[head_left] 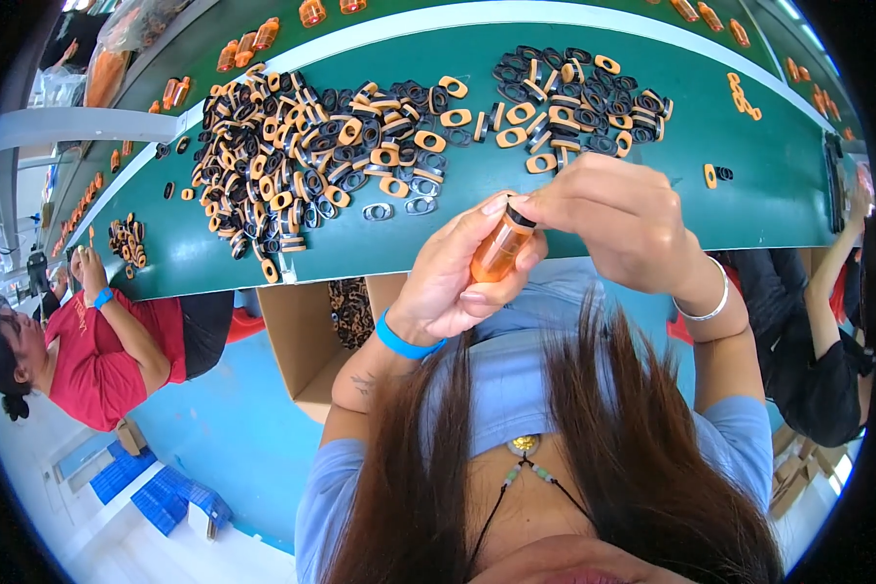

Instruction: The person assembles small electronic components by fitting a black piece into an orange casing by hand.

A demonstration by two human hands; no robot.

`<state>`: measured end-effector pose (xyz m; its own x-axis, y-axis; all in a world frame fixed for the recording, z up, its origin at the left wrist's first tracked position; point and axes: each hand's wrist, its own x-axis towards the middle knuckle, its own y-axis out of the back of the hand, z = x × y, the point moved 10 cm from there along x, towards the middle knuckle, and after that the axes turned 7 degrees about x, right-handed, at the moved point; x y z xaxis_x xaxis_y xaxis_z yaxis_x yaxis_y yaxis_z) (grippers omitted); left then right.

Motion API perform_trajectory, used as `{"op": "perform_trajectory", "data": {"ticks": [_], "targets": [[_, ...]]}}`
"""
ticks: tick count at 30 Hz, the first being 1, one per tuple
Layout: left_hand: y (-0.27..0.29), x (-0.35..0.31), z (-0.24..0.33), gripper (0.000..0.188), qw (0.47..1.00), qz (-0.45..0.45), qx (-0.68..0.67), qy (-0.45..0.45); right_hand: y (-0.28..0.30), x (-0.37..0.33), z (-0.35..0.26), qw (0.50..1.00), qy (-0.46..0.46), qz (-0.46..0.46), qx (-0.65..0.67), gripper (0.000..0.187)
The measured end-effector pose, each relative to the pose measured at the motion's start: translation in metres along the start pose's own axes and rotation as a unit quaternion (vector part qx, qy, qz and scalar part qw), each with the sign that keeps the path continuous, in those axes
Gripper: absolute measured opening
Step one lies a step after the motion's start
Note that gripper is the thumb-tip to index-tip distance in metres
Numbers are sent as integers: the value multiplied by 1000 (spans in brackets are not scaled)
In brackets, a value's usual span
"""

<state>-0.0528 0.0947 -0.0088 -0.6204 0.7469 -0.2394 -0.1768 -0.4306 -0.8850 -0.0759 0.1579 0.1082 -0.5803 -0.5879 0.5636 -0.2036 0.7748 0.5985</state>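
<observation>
My left hand (457, 268) is wrapped round a small transparent orange bottle (497, 251) with a black top, tilted a little to the right. The fingers of my right hand (618, 219) are pinched at the bottle's black top (522, 213); whether they hold a separate small part there is hidden. Beyond my hands, a large heap of black and orange oval rings (282, 146) covers the left part of the green bench (487, 54). A smaller heap of the same rings (579, 97) lies just past my right hand.
Orange bottles (253, 44) stand along the far strip. Loose orange pieces (743, 97) lie at the right. An open cardboard box (302, 341) with rings inside sits below the bench edge. A person in a red shirt (117, 360) works at left, another in black (827, 360) at right.
</observation>
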Motion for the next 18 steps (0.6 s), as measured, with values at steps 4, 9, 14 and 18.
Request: {"op": "perform_trajectory", "data": {"ticks": [4,9,14,18], "targets": [[-3,0,-2,35,1000,-11,-16,13,1,-5,-8,998,23,49,-35,30],[2,-2,-6,41,997,-8,-56,45,0,-3,-7,999,28,34,-32,32],[-3,-6,-13,46,994,5,-62,88,1,1,-10,999,34,-5,-15,34],[-7,-9,-17,45,989,-18,-109,97,-1,1,-12,999,21,-21,-21,34]]}}
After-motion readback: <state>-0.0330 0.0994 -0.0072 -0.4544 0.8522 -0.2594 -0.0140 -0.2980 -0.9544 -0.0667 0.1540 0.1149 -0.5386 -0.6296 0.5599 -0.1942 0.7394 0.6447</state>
